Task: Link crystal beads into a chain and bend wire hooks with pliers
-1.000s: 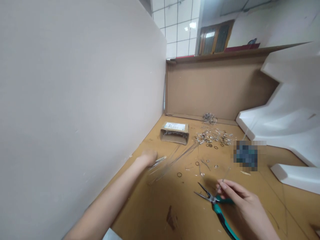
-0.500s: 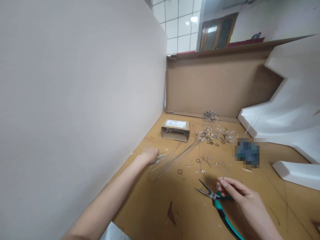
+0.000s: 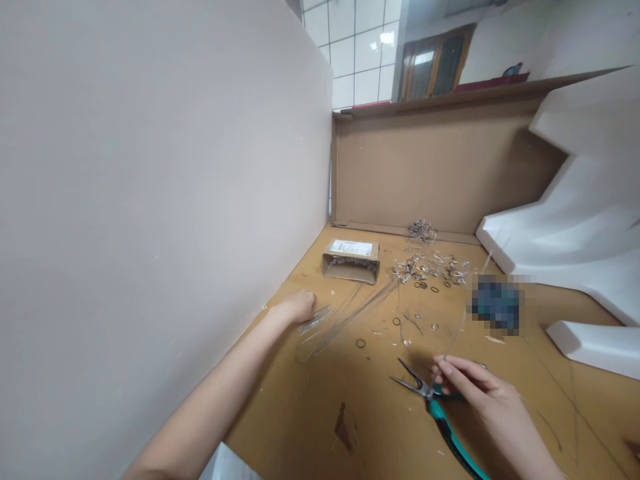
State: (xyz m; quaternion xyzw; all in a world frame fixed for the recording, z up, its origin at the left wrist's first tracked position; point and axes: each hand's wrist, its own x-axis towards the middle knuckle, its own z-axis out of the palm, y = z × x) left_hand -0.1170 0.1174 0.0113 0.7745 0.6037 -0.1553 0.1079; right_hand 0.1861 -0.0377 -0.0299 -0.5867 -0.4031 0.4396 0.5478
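Observation:
At the left of the table, my left hand (image 3: 299, 308) is closed, its fingertips hidden from me. Right beside it lies a small bundle of short, straight wire pieces (image 3: 314, 321). My right hand (image 3: 483, 387) pinches a long, thin wire (image 3: 455, 337) between thumb and forefinger; the wire slants up towards the white foam. Needle-nose pliers (image 3: 420, 387) with green and black handles lie under and beside my right hand, jaws apart. Whether my right fingers also touch a pliers handle, I cannot tell.
Longer wires (image 3: 355, 310) lie mid-table near an open small cardboard box (image 3: 353, 270). Behind them are a heap of small metal pieces (image 3: 430, 267) and dark rings (image 3: 361, 343). A white panel (image 3: 175, 167), a cardboard wall (image 3: 435, 167) and white foam (image 3: 595, 233) border the table.
My left hand has shifted very slightly beside the short wire pieces. My right hand stays in place, and the wire in it has barely moved.

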